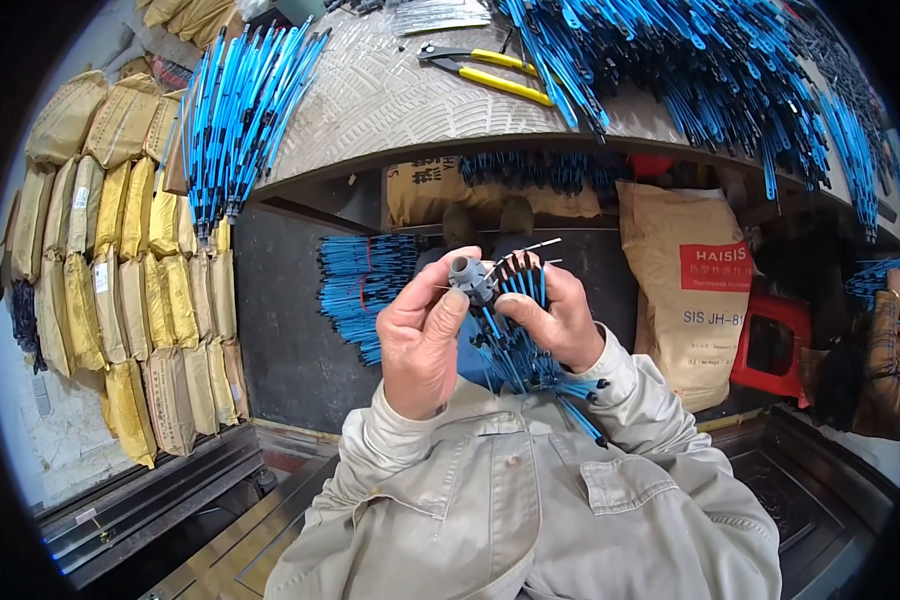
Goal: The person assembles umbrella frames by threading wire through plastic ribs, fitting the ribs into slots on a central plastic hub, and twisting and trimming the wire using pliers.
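A: Closest in, you've got a pale beige work jacket [515, 500] on, both hands out in front. Your left hand [418, 335] is pinching a grey, round, plastic-looking hub with stubby sockets [473, 280], thumb on the near side, open end tipped up toward you.

B: Yeah, and your right hand [560, 315] is curled round a loose bunch of slim blue rods with black ends [515, 352], thumb tip right by the hub. Can't tell if it's touching.

A: Biggest worry imo: that pinch is mostly thumb and fingertips, so a sideways push on the hub could twist it loose. And with so many rods in one fist, easing up for one could drop several.

B: Watch the thin, pale strip [540, 246] sticking out past your right fingers too, could snag or poke you. Further out there's a red-banded pile of blue rods [348, 290] on your left and a big tan paper sack [670, 350] on your right.

A: Then the grey, patterned tabletop [370, 90], with yellow-handled pliers [505, 86] lying by a huge blue rod heap [700, 90]. Some of that hangs over the edge, so a knee bump could slide rods off.
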A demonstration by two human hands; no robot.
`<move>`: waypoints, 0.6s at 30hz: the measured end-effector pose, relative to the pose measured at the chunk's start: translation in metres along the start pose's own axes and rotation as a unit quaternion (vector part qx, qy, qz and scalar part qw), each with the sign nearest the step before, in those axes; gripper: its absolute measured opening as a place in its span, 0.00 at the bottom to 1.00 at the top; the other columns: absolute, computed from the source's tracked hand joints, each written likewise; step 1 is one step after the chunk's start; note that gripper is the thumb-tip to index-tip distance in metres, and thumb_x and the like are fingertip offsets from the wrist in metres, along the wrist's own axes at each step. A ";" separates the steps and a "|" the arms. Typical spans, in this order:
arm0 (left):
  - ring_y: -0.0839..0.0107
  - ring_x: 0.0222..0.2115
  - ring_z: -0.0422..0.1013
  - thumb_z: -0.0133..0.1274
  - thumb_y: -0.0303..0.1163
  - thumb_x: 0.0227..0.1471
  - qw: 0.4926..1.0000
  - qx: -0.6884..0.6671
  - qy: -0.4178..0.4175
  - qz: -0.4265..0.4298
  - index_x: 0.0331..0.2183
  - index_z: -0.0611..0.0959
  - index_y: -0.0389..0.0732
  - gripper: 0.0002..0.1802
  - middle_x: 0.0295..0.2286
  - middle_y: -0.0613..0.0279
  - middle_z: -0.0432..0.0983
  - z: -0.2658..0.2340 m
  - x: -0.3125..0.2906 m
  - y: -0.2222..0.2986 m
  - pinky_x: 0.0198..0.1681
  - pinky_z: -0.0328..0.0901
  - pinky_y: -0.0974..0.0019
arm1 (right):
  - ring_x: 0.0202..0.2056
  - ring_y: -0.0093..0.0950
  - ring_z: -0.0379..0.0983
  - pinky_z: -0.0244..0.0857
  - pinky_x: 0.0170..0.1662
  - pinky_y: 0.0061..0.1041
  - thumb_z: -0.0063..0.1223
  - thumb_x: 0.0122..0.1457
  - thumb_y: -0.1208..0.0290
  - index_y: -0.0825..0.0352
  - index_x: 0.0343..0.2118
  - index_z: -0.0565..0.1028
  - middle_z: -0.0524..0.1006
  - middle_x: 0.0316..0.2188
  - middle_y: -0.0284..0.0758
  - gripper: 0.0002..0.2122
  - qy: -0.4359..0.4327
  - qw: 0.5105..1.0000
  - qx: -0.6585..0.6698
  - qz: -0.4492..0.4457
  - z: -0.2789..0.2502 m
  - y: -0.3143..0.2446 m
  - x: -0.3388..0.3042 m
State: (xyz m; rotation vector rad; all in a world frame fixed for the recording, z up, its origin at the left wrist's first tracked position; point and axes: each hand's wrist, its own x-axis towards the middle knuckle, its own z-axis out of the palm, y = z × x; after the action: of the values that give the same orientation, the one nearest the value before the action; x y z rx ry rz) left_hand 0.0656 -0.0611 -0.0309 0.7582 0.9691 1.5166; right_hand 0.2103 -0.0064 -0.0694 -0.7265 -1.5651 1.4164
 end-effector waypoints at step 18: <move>0.77 0.39 0.67 0.54 0.27 0.50 0.998 -0.032 -0.017 -0.044 0.45 0.74 0.30 0.19 0.38 0.64 0.71 -0.002 0.007 -0.004 0.45 0.59 0.75 | 0.38 0.23 0.62 0.55 0.45 0.24 0.55 0.52 0.64 0.64 0.37 0.65 0.67 0.35 0.33 0.14 -0.071 0.980 0.187 -0.012 -0.008 0.015 0.008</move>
State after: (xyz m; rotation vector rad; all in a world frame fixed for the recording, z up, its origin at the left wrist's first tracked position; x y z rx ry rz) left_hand 0.0646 -0.0541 -0.0354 0.6858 0.9115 1.4475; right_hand 0.2116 0.0069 -0.0826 -0.3858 -1.3500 1.7130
